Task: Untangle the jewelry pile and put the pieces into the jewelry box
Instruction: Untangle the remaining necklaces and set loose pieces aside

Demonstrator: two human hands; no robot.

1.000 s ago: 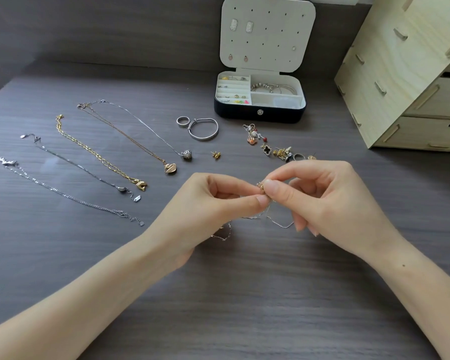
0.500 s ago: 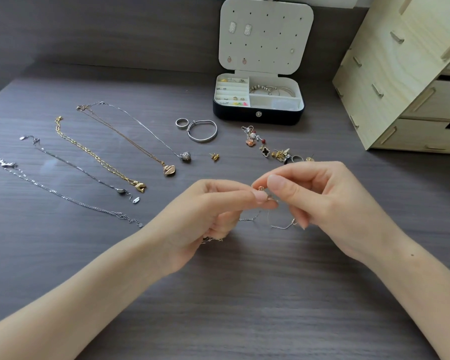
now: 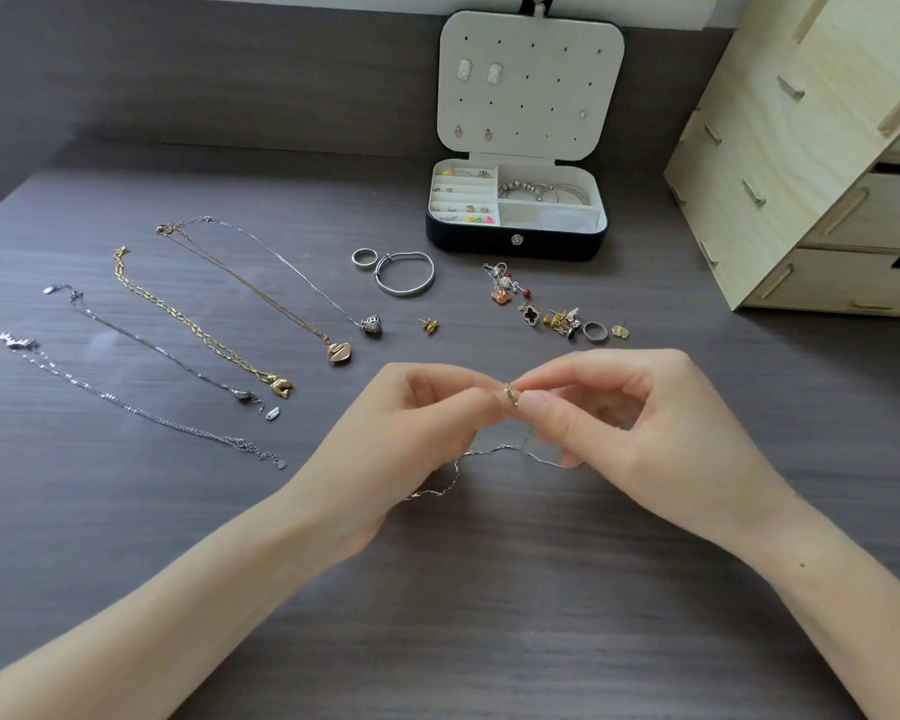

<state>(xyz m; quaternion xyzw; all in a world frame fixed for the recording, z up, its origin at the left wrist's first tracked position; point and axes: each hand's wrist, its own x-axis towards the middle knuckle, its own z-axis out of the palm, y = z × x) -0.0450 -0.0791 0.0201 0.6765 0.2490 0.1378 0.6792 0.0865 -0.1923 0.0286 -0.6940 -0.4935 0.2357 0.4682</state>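
You are extending both bare forearms in from the lower corners of the view, and they are converging toward the centre. Your left hand [image 3: 411,444] is pinching a small gold piece [image 3: 510,394] between thumb and forefinger, with the remaining fingers curling loosely beneath the palm. Your right hand [image 3: 645,433] is pinching the same piece from the opposite side, thumb nearest you and forefinger arching over it. The fingertips of both hands are meeting at that point.

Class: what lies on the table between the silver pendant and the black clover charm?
In the head view, one small gold earring lies between the silver pendant and the black clover charm; the table is otherwise bare there.
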